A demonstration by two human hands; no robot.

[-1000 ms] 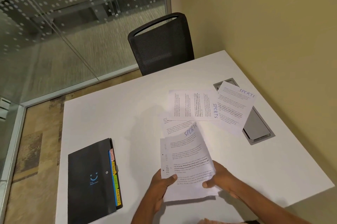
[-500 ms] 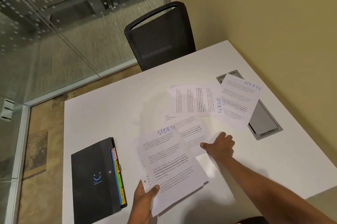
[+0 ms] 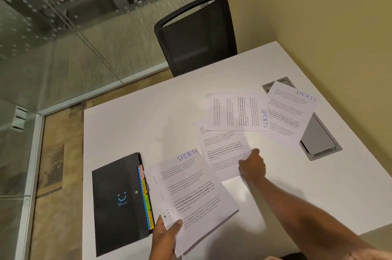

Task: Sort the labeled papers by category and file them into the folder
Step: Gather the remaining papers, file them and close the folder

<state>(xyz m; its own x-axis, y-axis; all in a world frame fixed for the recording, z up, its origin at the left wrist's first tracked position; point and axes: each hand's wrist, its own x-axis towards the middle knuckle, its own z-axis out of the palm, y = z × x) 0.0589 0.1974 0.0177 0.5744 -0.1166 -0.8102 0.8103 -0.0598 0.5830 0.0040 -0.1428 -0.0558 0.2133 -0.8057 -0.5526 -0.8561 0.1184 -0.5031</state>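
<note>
A white table (image 3: 127,132) fills the corner of a small office room, between a dotted glass wall (image 3: 63,37) and a plain yellow one, with a black mesh chair (image 3: 197,33) drawn up at its far side. A black folder (image 3: 118,202) lies shut at the person's near left. Its coloured tabs (image 3: 146,196), the lowest reading SPORTS, face the papers, apparently so that the right slot can be read at a glance.

Loose pages lie spread across the right half. A far sheet (image 3: 290,113) marked SPORTS lies partly over a grey cable hatch (image 3: 318,143). A sideways sheet (image 3: 235,111), also marked SPORTS, meets its edge. A nearer sheet (image 3: 224,153), its label hidden, has its top tucked under the sideways one.

The left hand (image 3: 166,236) holds the gathered stack (image 3: 191,196) just beside the folder, thumb on top and clamped on its lower corner, seemingly to keep one category together. The right hand (image 3: 252,166) reaches to the nearer sheet's right edge with its fingers curled down onto it. Whether they pinch it cannot be told. By the look of things, collecting is under way and nothing is filed yet.
</note>
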